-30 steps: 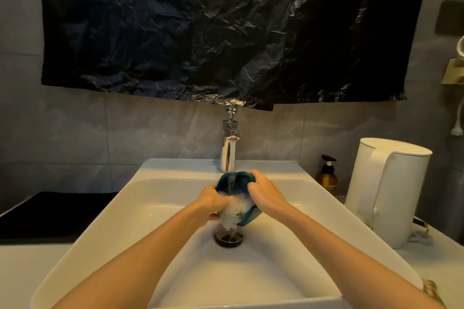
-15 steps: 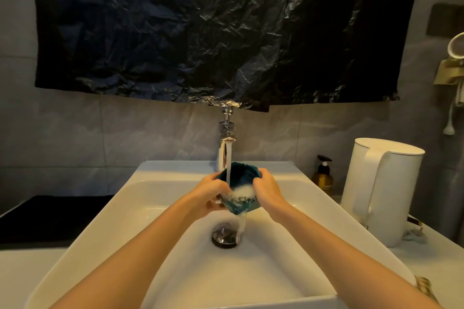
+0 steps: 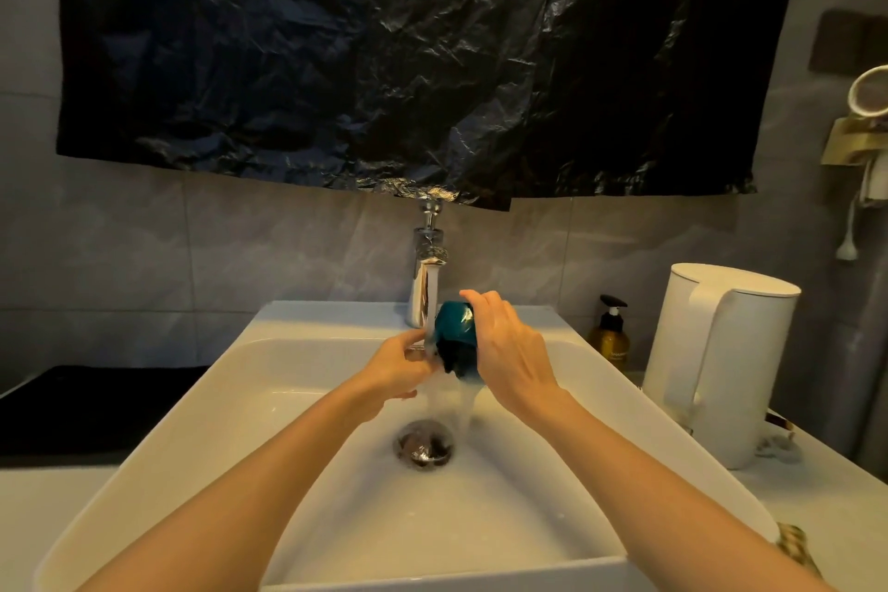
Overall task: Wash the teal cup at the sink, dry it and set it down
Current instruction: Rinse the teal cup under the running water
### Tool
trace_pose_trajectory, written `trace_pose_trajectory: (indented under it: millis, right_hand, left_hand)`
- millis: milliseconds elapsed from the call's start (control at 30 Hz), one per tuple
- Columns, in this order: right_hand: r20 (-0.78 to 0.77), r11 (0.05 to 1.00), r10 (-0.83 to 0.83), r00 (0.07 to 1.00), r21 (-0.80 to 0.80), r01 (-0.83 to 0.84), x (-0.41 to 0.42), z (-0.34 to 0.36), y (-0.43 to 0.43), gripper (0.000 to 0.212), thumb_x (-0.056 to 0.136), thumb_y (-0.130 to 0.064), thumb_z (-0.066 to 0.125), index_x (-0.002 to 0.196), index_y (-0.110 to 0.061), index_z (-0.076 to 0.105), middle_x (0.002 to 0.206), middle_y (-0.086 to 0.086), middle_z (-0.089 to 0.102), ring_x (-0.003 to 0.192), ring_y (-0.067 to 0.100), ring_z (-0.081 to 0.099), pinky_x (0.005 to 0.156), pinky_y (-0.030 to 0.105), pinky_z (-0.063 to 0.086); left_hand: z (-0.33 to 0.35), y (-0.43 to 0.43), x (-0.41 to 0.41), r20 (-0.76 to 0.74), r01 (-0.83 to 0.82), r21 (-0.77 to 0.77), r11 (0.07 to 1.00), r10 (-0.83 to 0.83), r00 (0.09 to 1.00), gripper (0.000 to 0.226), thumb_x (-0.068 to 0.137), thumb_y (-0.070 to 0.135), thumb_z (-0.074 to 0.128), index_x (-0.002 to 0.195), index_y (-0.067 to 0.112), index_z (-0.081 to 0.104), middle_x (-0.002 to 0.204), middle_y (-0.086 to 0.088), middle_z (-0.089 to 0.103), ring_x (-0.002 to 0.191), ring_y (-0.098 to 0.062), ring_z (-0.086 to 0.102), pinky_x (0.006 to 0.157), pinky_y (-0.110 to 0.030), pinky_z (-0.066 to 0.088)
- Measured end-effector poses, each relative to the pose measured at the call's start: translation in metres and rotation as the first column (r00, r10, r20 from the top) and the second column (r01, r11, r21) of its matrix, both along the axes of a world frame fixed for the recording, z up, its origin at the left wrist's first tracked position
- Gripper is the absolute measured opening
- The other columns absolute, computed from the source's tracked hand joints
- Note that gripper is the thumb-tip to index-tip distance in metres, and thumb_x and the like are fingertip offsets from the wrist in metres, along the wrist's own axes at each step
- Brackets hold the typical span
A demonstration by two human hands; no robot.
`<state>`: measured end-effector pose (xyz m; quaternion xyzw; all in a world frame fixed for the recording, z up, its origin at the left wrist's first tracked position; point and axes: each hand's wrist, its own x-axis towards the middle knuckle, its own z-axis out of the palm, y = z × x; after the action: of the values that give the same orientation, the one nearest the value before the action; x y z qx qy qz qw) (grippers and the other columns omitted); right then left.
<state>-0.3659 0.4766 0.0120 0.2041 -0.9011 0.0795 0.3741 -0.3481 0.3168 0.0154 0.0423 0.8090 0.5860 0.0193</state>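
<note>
Head view: your right hand point(image 3: 509, 351) fingers wrap teal cup point(image 3: 454, 322), tipped under tap point(image 3: 425, 274) at 12 o'clock; left hand point(image 3: 401, 363) fingers at rim, hold unclear. Wet cup could slip, hit sink point(image 3: 216, 423).

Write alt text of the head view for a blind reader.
A person's right hand grips a glossy teal cup, tipped mouth-down under a running chrome tap, left hand at its rim; water pours into a white rectangular sink. A white kettle stands at right.

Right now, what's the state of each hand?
Left hand: fingers curled beside the teal cup; whether they hold it cannot be told.
Right hand: holds the teal cup, tipped mouth-down.
</note>
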Motion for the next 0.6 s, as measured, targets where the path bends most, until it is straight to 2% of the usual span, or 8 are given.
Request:
trace_pose_trajectory:
  millis: [67,133,200,267,333,400,533,600]
  right_hand:
    - [0.052,0.994,0.006,0.999,-0.11,0.0,0.003,0.001,-0.004,0.06,0.086,-0.008,0.063,0.14,-0.016,0.036,0.124,0.007,0.051,0.103,0.027,0.057,0.075,0.041,0.056]
    - [0.216,0.944,0.024,0.976,-0.328,0.049,0.004,0.003,-0.009,0.047,0.093,-0.007,0.047,0.137,-0.021,0.034,0.129,0.004,0.051,0.108,0.026,0.056,0.088,0.042,0.051]
    - [0.415,0.839,0.094,0.905,-0.522,0.153,0.003,0.006,-0.013,0.038,0.094,-0.007,0.04,0.128,-0.023,0.037,0.125,0.005,0.054,0.107,0.026,0.055,0.092,0.042,0.05]
    - [0.563,0.73,0.228,0.794,-0.639,0.243,0.002,0.01,-0.016,0.029,0.095,-0.007,0.036,0.121,-0.019,0.039,0.122,0.009,0.054,0.103,0.023,0.053,0.089,0.037,0.05]
    - [0.645,0.67,0.345,0.682,-0.678,0.302,0.003,0.013,-0.018,0.022,0.094,-0.007,0.035,0.114,-0.015,0.038,0.114,0.012,0.053,0.096,0.022,0.05,0.073,0.031,0.048]
    - [0.701,0.67,0.41,0.584,-0.666,0.328,0.009,0.016,-0.021,0.022,0.092,-0.006,0.037,0.111,-0.015,0.035,0.105,0.01,0.05,0.089,0.02,0.049,0.063,0.028,0.046]
    - [0.761,0.739,0.426,0.49,-0.605,0.296,0.015,0.02,-0.023,0.027,0.092,-0.007,0.04,0.115,-0.016,0.031,0.108,0.009,0.048,0.09,0.02,0.051,0.07,0.032,0.052]
    - [0.766,0.746,0.454,0.456,-0.606,0.276,0.017,0.02,-0.025,0.027,0.093,-0.008,0.04,0.118,-0.015,0.031,0.104,0.007,0.049,0.084,0.016,0.053,0.067,0.03,0.054]
  left_hand:
    - [-0.001,0.0,0.0,0.004,0.001,0.009,1.0,-0.001,1.0,0.058,0.09,0.015,0.06,0.142,0.021,0.035,0.136,-0.007,0.051,0.116,-0.023,0.051,0.092,-0.038,0.046]
    - [-0.003,-0.001,0.0,0.016,0.011,0.011,1.0,-0.011,1.0,0.055,0.09,0.016,0.06,0.14,0.02,0.037,0.133,-0.009,0.053,0.113,-0.024,0.055,0.091,-0.038,0.048]
    - [-0.005,0.0,-0.001,0.043,0.02,0.036,0.999,-0.021,0.999,0.052,0.091,0.013,0.059,0.138,0.019,0.038,0.131,-0.01,0.052,0.109,-0.025,0.056,0.086,-0.036,0.051]
    - [-0.005,0.002,-0.002,0.097,0.007,0.103,0.995,-0.017,0.995,0.053,0.089,0.005,0.059,0.136,0.016,0.039,0.128,-0.011,0.052,0.107,-0.026,0.057,0.08,-0.035,0.054]
    - [-0.005,0.003,-0.003,0.157,-0.016,0.143,0.99,-0.007,0.988,0.054,0.084,-0.002,0.061,0.132,0.014,0.043,0.125,-0.011,0.054,0.109,-0.028,0.056,0.081,-0.038,0.056]
    - [-0.005,0.001,-0.002,0.215,-0.036,0.135,0.99,0.006,0.977,0.051,0.082,-0.001,0.065,0.127,0.014,0.046,0.123,-0.011,0.056,0.111,-0.029,0.055,0.086,-0.04,0.054]
    - [-0.008,-0.003,-0.003,0.299,-0.125,0.117,0.985,0.085,0.95,0.042,0.078,0.013,0.074,0.113,0.014,0.051,0.113,-0.011,0.062,0.104,-0.027,0.059,0.081,-0.036,0.056]
    - [-0.007,-0.002,-0.004,0.291,-0.219,0.111,0.969,0.179,0.94,0.03,0.086,0.016,0.064,0.113,0.01,0.052,0.104,-0.012,0.063,0.096,-0.027,0.061,0.075,-0.036,0.055]
